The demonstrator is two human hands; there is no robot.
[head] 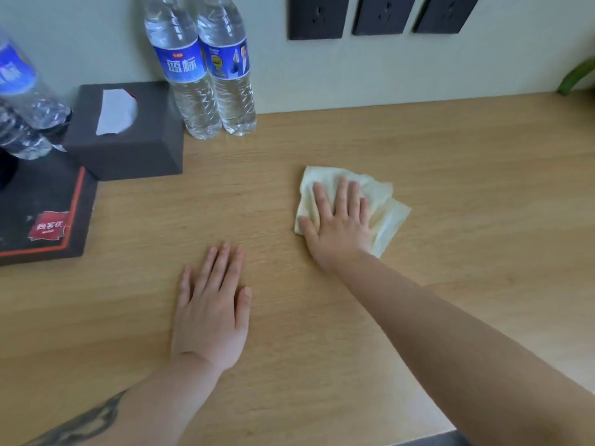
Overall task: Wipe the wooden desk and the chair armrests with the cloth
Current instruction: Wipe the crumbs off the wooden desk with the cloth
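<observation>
A pale yellow cloth [384, 206] lies crumpled on the wooden desk [467, 175], right of centre. My right hand [338, 220] presses flat on top of the cloth with its fingers spread. My left hand [212, 310] rests palm down on the bare desk, nearer to me and to the left, holding nothing. No chair armrest is in view.
Two water bottles [206, 69] stand against the wall at the back. A dark tissue box [128, 146] sits left of them, beside a black tray [48, 204] with more bottles [22, 101]. Dark wall sockets [318, 16] hang above. A plant leaf [576, 75] shows at far right.
</observation>
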